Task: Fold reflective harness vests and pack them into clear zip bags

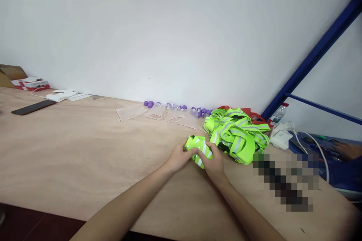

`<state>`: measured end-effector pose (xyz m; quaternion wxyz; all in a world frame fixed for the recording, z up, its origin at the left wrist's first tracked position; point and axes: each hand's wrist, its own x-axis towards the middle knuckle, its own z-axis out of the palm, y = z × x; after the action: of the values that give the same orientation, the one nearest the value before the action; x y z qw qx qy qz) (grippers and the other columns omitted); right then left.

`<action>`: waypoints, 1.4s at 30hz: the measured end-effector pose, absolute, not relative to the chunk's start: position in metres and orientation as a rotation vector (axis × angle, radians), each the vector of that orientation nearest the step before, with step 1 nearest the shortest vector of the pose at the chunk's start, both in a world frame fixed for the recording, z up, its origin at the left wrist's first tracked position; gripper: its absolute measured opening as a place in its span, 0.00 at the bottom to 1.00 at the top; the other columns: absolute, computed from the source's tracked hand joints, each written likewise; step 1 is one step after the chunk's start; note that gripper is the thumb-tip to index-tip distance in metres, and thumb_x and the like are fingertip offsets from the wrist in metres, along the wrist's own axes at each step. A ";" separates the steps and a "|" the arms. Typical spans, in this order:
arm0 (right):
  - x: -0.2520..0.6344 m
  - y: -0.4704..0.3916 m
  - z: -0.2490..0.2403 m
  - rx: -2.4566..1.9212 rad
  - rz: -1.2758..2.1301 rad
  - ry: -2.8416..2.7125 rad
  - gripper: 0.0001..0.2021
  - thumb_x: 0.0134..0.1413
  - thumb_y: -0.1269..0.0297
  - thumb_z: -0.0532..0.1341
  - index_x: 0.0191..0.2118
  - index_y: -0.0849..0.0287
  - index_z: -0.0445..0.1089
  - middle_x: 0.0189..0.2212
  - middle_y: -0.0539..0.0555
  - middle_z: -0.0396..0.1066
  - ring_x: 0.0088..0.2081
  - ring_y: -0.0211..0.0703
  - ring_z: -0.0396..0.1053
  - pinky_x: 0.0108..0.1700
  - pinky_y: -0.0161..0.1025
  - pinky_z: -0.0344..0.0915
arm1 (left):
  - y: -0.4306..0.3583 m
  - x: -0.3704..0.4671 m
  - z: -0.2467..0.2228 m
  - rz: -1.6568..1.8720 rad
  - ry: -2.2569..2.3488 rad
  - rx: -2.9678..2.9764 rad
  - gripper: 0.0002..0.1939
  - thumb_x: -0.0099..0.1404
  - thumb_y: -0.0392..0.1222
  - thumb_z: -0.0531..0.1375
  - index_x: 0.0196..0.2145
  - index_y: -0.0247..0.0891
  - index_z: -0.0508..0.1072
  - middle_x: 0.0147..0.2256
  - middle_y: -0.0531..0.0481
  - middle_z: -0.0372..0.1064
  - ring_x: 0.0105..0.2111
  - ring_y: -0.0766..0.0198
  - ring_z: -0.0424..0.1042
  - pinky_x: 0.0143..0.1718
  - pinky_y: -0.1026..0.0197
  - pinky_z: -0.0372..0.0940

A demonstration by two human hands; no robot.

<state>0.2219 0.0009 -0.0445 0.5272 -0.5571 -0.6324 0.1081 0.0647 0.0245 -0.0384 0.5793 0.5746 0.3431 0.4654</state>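
Between my two hands is a folded bundle of reflective strap (199,147), neon yellow-green with silver-white stripes. My left hand (181,157) grips its left side, the thumb lying across the front. On the right side, my right hand (214,162) holds the same bundle with thumb and fingers. Both hands are closed on it, just above the wooden table. Right behind my right hand lies a loose heap of similar reflective straps (237,131) with some black parts among them.
Clear zip bags (130,112) and small purple pieces (203,113) line the wall. A white power strip (281,136) and a bottle (279,113) stand at right, near a blue frame (313,58). Another person's hand (349,150) shows far right. A dark flat bar (34,107) lies left.
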 end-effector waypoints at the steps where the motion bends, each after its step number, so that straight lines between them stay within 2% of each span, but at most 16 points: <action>1: 0.222 0.000 -0.044 -1.330 0.302 -1.503 0.18 0.52 0.47 0.64 0.40 0.56 0.69 0.34 0.54 0.74 0.35 0.49 0.70 0.39 0.44 0.69 | 0.024 0.067 -0.039 1.094 0.762 1.288 0.27 0.59 0.53 0.67 0.52 0.36 0.73 0.47 0.45 0.77 0.46 0.55 0.75 0.47 0.57 0.69; 5: 0.222 -0.005 -0.041 -1.319 0.432 -1.485 0.19 0.53 0.46 0.64 0.42 0.56 0.70 0.34 0.54 0.76 0.35 0.51 0.71 0.36 0.43 0.69 | 0.021 0.069 -0.039 1.061 0.692 1.070 0.30 0.51 0.57 0.72 0.46 0.34 0.77 0.43 0.44 0.78 0.43 0.54 0.76 0.45 0.56 0.70; 10: 0.223 -0.004 -0.042 -1.280 0.456 -1.502 0.18 0.52 0.47 0.65 0.41 0.56 0.71 0.34 0.54 0.75 0.35 0.51 0.72 0.38 0.43 0.70 | 0.022 0.066 -0.040 0.975 0.658 0.979 0.28 0.48 0.53 0.74 0.42 0.31 0.80 0.40 0.41 0.78 0.40 0.54 0.77 0.43 0.57 0.70; 15: 0.223 0.001 -0.045 -1.263 0.444 -1.507 0.18 0.53 0.47 0.64 0.42 0.56 0.71 0.39 0.56 0.75 0.42 0.53 0.72 0.45 0.46 0.70 | 0.025 0.064 -0.040 0.967 0.733 1.015 0.28 0.49 0.53 0.74 0.43 0.31 0.80 0.42 0.41 0.78 0.40 0.54 0.77 0.43 0.56 0.70; 22: 0.223 0.006 -0.051 -1.286 0.613 -1.476 0.22 0.51 0.46 0.64 0.46 0.57 0.71 0.40 0.56 0.77 0.40 0.53 0.74 0.43 0.48 0.72 | 0.024 0.066 -0.038 1.079 0.700 1.093 0.29 0.52 0.52 0.73 0.48 0.33 0.76 0.43 0.43 0.78 0.42 0.55 0.76 0.44 0.58 0.70; 29: 0.219 0.003 -0.040 -1.337 0.653 -1.341 0.23 0.46 0.45 0.67 0.41 0.58 0.71 0.37 0.56 0.78 0.39 0.55 0.74 0.42 0.47 0.71 | 0.039 0.058 -0.049 1.094 0.833 1.454 0.26 0.62 0.52 0.67 0.52 0.34 0.72 0.48 0.41 0.75 0.47 0.54 0.74 0.48 0.55 0.69; 33: 0.224 0.003 -0.040 -1.366 0.699 -1.308 0.24 0.43 0.45 0.68 0.40 0.57 0.70 0.36 0.55 0.78 0.39 0.55 0.74 0.40 0.46 0.71 | 0.065 0.018 -0.050 1.203 1.109 1.718 0.26 0.69 0.52 0.57 0.59 0.34 0.65 0.53 0.38 0.70 0.46 0.56 0.73 0.48 0.55 0.69; 35: 0.227 0.004 -0.042 -1.362 0.714 -1.295 0.24 0.42 0.45 0.68 0.40 0.57 0.70 0.36 0.55 0.78 0.39 0.55 0.74 0.40 0.46 0.71 | 0.080 -0.017 -0.046 1.288 1.343 1.904 0.24 0.71 0.50 0.54 0.60 0.37 0.63 0.56 0.38 0.67 0.50 0.56 0.71 0.52 0.53 0.67; 37: 0.230 0.004 -0.043 -1.370 0.725 -1.304 0.24 0.41 0.44 0.69 0.39 0.57 0.70 0.34 0.54 0.77 0.37 0.54 0.74 0.39 0.46 0.71 | 0.093 -0.058 -0.042 1.332 1.596 2.037 0.25 0.68 0.47 0.56 0.60 0.36 0.63 0.60 0.37 0.63 0.60 0.51 0.62 0.62 0.49 0.58; 39: 0.230 0.004 -0.043 -1.374 0.717 -1.313 0.24 0.40 0.44 0.69 0.38 0.57 0.70 0.33 0.54 0.77 0.36 0.53 0.73 0.39 0.45 0.71 | 0.102 -0.101 -0.039 1.348 1.781 1.997 0.27 0.67 0.41 0.54 0.62 0.32 0.59 0.66 0.34 0.53 0.67 0.48 0.51 0.67 0.45 0.48; 41: 0.228 0.002 -0.042 -1.361 0.704 -1.295 0.23 0.41 0.44 0.69 0.38 0.57 0.70 0.33 0.54 0.77 0.37 0.53 0.73 0.39 0.45 0.70 | 0.106 -0.138 -0.039 0.978 2.286 1.951 0.31 0.66 0.39 0.51 0.66 0.35 0.53 0.68 0.39 0.49 0.67 0.50 0.51 0.66 0.46 0.50; 42: 0.227 0.001 -0.041 -1.351 0.701 -1.278 0.23 0.42 0.44 0.68 0.38 0.57 0.70 0.34 0.54 0.77 0.37 0.53 0.73 0.39 0.45 0.70 | 0.107 -0.154 -0.040 0.909 2.359 1.905 0.33 0.65 0.39 0.52 0.67 0.34 0.52 0.69 0.37 0.49 0.67 0.46 0.50 0.65 0.42 0.51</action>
<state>0.2268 0.0014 -0.0410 0.5455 -0.5698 -0.5389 0.2955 -0.1540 0.1066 -0.0398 -0.0120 0.6018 0.7451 0.2872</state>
